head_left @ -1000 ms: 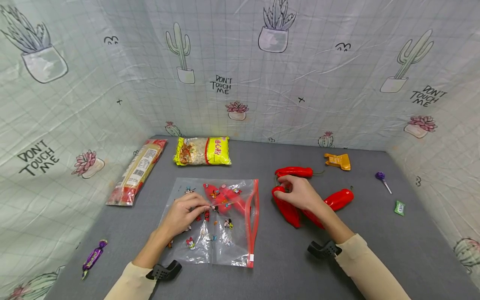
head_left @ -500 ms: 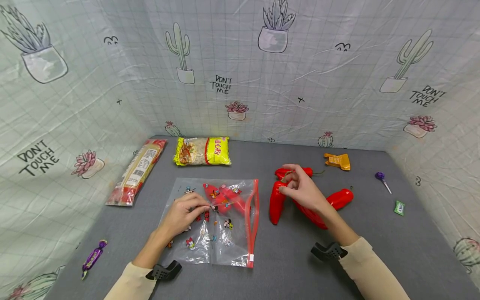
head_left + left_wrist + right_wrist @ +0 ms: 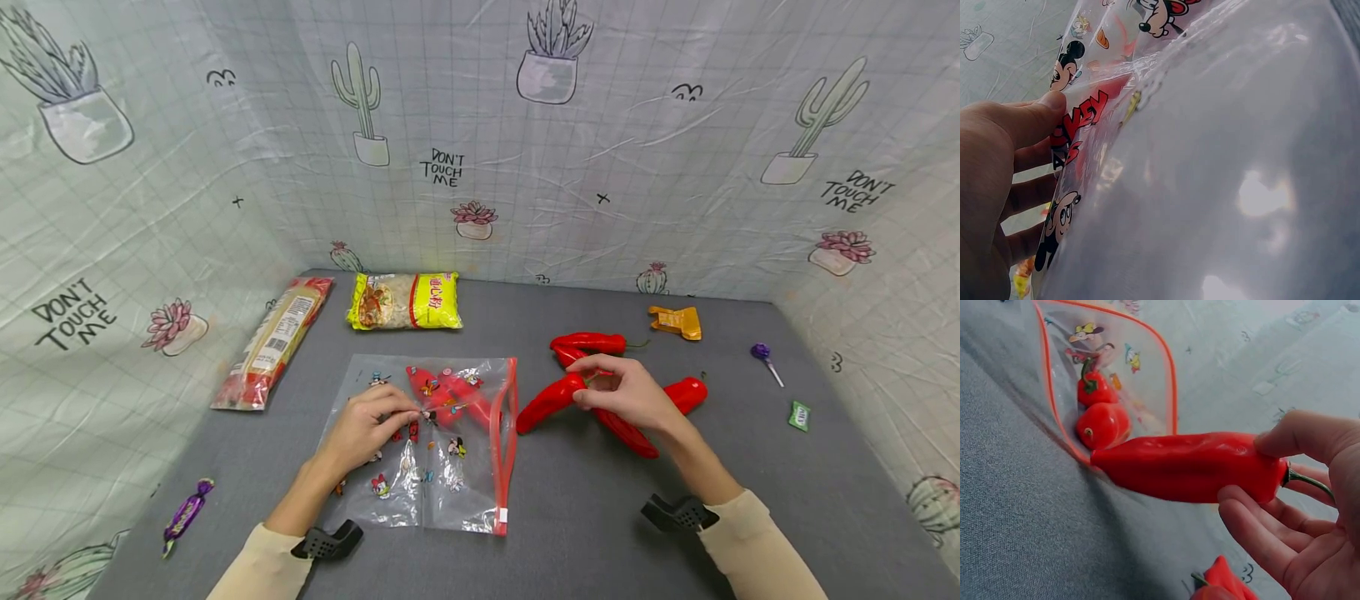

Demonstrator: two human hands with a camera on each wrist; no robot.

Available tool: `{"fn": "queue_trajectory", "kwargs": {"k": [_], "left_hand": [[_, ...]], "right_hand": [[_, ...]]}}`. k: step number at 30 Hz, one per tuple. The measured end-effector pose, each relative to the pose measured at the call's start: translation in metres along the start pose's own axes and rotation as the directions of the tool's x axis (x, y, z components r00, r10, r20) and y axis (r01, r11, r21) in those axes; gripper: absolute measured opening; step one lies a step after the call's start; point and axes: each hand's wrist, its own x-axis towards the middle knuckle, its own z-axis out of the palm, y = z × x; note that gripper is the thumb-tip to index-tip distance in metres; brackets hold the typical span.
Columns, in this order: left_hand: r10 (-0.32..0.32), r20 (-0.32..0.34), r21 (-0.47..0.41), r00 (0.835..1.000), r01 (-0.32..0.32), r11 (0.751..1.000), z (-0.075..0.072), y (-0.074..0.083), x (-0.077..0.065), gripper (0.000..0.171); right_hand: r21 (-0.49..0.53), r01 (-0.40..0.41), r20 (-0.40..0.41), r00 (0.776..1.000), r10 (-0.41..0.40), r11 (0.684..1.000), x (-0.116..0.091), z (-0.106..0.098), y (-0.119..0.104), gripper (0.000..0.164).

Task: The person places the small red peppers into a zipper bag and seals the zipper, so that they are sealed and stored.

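Note:
A clear zip bag (image 3: 465, 492) with a red-edged mouth and cartoon prints lies at the centre in the head view. Red peppers (image 3: 1100, 425) show inside it through the gaping mouth in the right wrist view. My left hand (image 3: 371, 425) pinches the bag's upper film between thumb and fingers, lifting it a little. My right hand (image 3: 630, 392) grips a red pepper (image 3: 1185, 465) near its stem end. That pepper's tip points at the bag and sits at the mouth's edge. Beneath and beyond the right hand lie more red peppers (image 3: 628, 435) on the grey table.
At the back stands a yellow food packet (image 3: 408, 302), with a long noodle packet (image 3: 276, 342) left of it. A purple-wrapped candy (image 3: 187, 518) lies front left. Towards the right are an orange wrapper (image 3: 677, 322), a purple lollipop (image 3: 763, 354) and a green-wrapped candy (image 3: 798, 415).
My right hand has picked a pepper off the group, turned it and brought its tip left to the bag's mouth. My left hand keeps its hold on the bag.

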Motion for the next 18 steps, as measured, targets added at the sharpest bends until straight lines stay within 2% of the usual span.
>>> {"fn": "queue_trajectory", "kwargs": {"k": [6, 13, 15, 18], "left_hand": [[-0.005, 0.004, 0.004, 1.000, 0.005, 1.000, 0.000, 0.000, 0.000, 0.015], [-0.004, 0.004, 0.018, 1.000, 0.004, 1.000, 0.000, 0.000, 0.001, 0.016], [-0.005, 0.004, 0.014, 1.000, 0.004, 1.000, 0.000, 0.000, 0.001, 0.016], [-0.007, 0.004, 0.006, 1.000, 0.007, 1.000, 0.001, 0.000, 0.001, 0.016]], "right_hand": [[0.058, -0.014, -0.011, 1.000, 0.015, 0.998, -0.005, -0.002, 0.009, 0.039], [0.080, 0.038, 0.045, 0.998, -0.041, 0.996, -0.002, 0.022, 0.020, 0.039], [0.066, 0.043, 0.061, 0.997, -0.047, 0.997, 0.000, 0.030, 0.021, 0.040], [-0.009, 0.060, 0.062, 0.996, -0.060, 0.998, 0.003, 0.042, 0.022, 0.041]]}}
